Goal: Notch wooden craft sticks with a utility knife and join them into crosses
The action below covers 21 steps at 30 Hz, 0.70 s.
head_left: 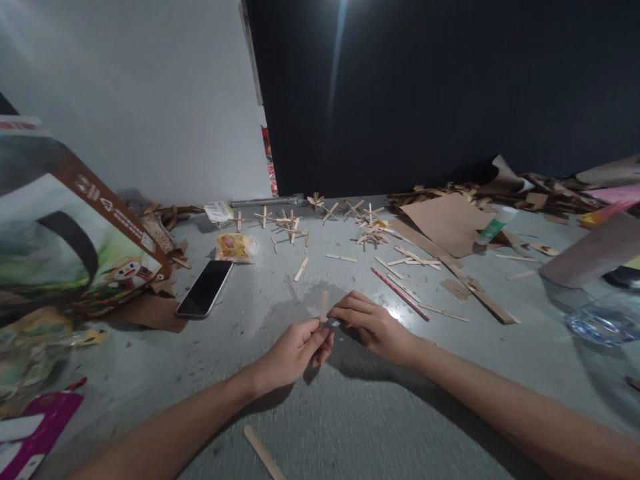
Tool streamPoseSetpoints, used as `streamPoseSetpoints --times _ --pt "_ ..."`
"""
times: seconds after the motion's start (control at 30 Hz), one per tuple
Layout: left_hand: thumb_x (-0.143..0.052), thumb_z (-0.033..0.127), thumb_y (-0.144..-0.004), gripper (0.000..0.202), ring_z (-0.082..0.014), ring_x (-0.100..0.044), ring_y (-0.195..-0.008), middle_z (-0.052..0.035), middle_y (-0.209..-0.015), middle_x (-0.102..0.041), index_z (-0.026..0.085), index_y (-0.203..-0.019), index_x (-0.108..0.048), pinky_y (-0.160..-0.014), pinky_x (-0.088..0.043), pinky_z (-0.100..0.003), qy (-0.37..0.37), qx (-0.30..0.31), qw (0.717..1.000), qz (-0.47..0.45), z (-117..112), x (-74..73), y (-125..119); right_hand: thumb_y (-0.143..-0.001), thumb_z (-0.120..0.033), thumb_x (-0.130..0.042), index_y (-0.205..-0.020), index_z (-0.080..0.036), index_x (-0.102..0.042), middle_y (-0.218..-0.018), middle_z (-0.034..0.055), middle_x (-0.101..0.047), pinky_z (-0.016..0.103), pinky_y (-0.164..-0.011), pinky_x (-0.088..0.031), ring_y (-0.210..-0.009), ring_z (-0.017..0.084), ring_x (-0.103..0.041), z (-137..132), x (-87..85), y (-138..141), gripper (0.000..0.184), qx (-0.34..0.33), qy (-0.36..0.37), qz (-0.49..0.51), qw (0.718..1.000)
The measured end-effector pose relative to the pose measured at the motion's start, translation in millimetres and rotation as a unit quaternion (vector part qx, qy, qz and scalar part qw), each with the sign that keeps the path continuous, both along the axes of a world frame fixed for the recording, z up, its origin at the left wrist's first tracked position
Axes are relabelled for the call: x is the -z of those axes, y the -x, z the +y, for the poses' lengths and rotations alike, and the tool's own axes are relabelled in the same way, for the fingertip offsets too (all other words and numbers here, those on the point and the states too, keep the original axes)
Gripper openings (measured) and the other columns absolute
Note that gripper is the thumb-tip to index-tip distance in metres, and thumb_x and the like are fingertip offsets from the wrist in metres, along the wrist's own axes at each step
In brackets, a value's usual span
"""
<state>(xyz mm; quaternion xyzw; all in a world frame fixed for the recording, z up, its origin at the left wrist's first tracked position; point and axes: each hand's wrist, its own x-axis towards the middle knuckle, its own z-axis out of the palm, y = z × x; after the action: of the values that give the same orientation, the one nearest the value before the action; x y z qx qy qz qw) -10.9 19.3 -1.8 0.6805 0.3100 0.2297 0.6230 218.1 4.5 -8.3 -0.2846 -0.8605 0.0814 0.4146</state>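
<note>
My left hand is closed around the lower part of a wooden craft stick, whose rounded end points up and away. My right hand meets it from the right, its fingers pinching a small grey metallic piece against the stick. Whether that piece is a blade I cannot tell. Another craft stick lies at the near edge of the view. Beyond my hands lie a loose stick, a red pencil and several crossed-stick pieces.
To the left are a phone, a yellow packet, a large printed bag and a magenta package. Cardboard, a glue stick and a clear glass dish stand or lie to the right. A dark panel rises behind.
</note>
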Motion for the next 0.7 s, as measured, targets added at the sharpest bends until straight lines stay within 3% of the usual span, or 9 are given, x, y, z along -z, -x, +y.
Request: streamPoseSetpoints --times 0.7 --pt "-0.048 0.079 -0.1 0.062 -0.0122 -0.041 -0.057 0.0042 -0.063 -0.049 0.022 -0.077 -0.051 -0.058 -0.034 -0.028 -0.015 0.026 0.999 0.024 1.3 4.2 1.0 -0.108 -0.006 -0.041 -0.134 -0.02 -0.07 -0.108 0.0137 -0.077 0.042 -0.085 -0.061 -0.099 0.026 -0.065 2.0 -1.4 -3.4 0.041 -0.002 -0.021 -0.028 0.999"
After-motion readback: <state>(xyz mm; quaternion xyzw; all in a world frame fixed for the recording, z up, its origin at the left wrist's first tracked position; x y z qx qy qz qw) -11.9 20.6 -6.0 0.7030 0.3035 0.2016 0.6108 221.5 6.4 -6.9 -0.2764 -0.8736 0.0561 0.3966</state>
